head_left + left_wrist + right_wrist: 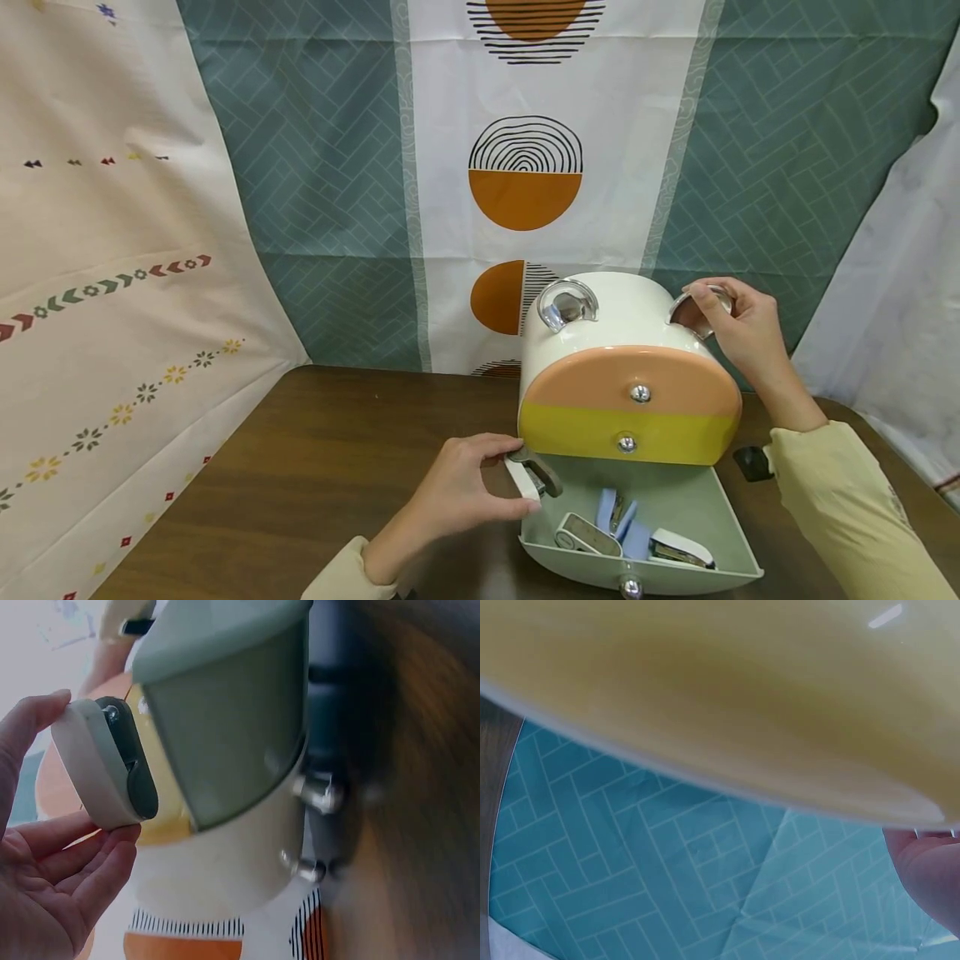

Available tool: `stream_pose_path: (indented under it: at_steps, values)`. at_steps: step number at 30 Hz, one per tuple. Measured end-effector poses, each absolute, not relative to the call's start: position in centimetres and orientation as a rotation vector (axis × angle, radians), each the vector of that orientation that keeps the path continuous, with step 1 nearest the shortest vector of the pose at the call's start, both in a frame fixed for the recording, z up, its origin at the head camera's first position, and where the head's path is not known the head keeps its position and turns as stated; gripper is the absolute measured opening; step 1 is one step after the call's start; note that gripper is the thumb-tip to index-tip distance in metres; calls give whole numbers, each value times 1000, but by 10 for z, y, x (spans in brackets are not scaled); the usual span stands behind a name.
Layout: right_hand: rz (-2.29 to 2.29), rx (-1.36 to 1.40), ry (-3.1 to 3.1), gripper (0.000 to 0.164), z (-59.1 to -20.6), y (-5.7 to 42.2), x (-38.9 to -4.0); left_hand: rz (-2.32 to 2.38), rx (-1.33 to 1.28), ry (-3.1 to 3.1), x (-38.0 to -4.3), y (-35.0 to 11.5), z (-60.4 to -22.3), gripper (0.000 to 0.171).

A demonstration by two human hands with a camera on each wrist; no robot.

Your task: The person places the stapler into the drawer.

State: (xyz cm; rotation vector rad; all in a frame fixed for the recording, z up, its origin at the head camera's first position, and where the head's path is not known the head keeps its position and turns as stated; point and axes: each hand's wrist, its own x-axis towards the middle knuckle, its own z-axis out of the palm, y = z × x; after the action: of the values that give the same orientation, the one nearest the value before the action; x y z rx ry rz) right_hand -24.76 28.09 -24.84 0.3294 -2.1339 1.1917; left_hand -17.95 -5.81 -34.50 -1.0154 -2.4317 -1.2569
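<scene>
My left hand (453, 492) pinches a small white and grey stapler (521, 478) between thumb and fingers, at the left side of a pulled-out green drawer (667, 483). The left wrist view shows this stapler (94, 769) held by its two ends. My right hand (750, 329) grips the right silver ear-shaped piece (688, 315) on top of a rounded white drawer cabinet (622, 312). Inside the drawer lie a white and grey stapler (588, 535), light blue pieces (636, 540) and a white stapler (682, 547).
Above the green drawer are an orange drawer front (585, 379) and a yellow one (577, 429), each with a silver knob. A second silver ear (567, 306) tops the cabinet. The brown table (337, 467) extends left; a patterned cloth (337, 167) hangs behind.
</scene>
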Motion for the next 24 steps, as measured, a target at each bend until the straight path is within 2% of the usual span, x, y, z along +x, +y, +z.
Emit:
stream_pose_path:
  at_steps: [7, 15, 19, 24]
  values:
    - [1203, 333, -2141, 10, -249, 281, -248, -1204, -1135, -2462, -178, -36, -350, 51]
    - [1206, 331, -2146, 10, -249, 281, -249, -927, -1139, -2591, -176, -9, -351, 42]
    - [1182, 310, -2148, 9, -249, 281, -249, -750, -1122, -2621, -176, 5, -351, 31]
    - [1173, 303, -2144, 9, -249, 281, -249, -567, -1039, -2643, -180, 18, -357, 48]
